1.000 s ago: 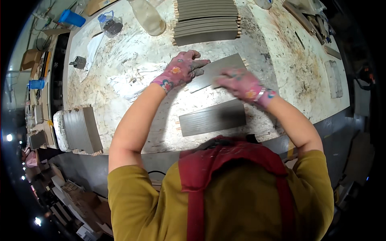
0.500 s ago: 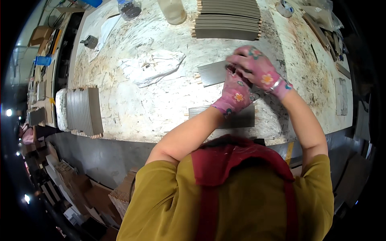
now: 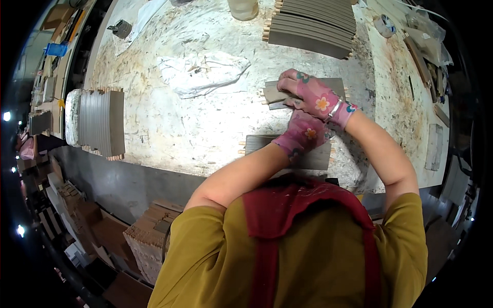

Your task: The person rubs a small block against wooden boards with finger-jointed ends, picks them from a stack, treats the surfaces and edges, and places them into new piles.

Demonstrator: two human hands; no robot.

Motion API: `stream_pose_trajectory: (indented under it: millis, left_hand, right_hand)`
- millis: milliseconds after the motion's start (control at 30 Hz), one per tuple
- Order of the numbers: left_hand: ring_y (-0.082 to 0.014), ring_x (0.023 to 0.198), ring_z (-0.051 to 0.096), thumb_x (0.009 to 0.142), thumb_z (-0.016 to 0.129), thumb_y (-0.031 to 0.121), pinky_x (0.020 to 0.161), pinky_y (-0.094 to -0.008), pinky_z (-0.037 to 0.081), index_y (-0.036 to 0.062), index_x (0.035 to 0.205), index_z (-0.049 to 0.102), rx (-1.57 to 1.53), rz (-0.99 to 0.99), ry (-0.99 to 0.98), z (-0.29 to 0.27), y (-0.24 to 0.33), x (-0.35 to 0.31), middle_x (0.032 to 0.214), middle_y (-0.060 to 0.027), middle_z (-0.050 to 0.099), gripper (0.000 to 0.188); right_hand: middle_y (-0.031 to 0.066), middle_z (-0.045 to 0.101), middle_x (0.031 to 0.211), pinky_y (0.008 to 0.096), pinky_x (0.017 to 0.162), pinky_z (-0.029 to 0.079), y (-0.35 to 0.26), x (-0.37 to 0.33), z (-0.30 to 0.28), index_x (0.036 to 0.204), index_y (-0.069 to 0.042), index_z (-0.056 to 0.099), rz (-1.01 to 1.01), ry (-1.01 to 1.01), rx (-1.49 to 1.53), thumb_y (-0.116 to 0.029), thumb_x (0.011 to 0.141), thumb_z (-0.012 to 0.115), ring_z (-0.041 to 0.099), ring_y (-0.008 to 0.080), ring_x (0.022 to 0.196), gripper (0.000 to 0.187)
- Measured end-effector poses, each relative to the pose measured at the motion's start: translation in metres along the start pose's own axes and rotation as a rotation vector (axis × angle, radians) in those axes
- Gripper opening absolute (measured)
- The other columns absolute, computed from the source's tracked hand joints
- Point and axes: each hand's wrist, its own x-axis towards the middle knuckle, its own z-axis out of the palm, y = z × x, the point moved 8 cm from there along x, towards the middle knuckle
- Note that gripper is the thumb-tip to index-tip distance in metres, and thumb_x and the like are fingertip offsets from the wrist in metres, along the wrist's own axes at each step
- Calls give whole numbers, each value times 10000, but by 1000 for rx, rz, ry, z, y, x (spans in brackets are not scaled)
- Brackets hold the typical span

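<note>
Our right hand (image 3: 311,94) curves over the far board (image 3: 335,86) on the counter (image 3: 154,138), perhaps steadying it; our left hand (image 3: 306,128) sits just nearer; whether either grips, we cannot tell.

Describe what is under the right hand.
Under the right hand lie a grey board, both ends showing, and part of the left hand. Whatever else the right palm covers is hidden.

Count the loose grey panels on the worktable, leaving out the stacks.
2: the farther panel, partly covered by the right hand, and the nearer panel, partly covered by the left hand. Others beneath the hands or panels could be hidden.
</note>
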Motion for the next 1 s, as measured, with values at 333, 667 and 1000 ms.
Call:
stream_pose_trajectory:
  millis: [333, 667, 1000]
  left_hand:
    - [-285, 1071, 639, 838, 604, 354, 951, -406, 478, 61, 1076, 695, -100, -109, -151, -2, -2, 0, 1110, -157, 679, 388]
    - [-326, 1127, 600, 936, 517, 169, 988, -413, 461, 39, 1224, 625, -468, 69, 459, -89, -88, -50, 1180, -199, 631, 334]
    - [-318, 1079, 572, 870, 660, 169, 967, -390, 451, 73, 1246, 598, -229, -220, 383, -57, -72, -157, 1146, -158, 632, 393]
  right_hand:
    - [122, 543, 1252, 406, 902, 518, -18, 22, 6, 1176, -181, 623, -217, -157, -345, -14, 827, 593, 592, 336, 1103, 389]
    - [96, 644, 1224, 342, 963, 487, 27, -45, -78, 1215, -53, 625, 190, 639, 299, -204, 892, 679, 615, 223, 1110, 361]
    - [81, 528, 1267, 287, 962, 442, -17, -117, 46, 1308, -10, 523, 210, 648, 741, -127, 924, 632, 542, 173, 1135, 415]
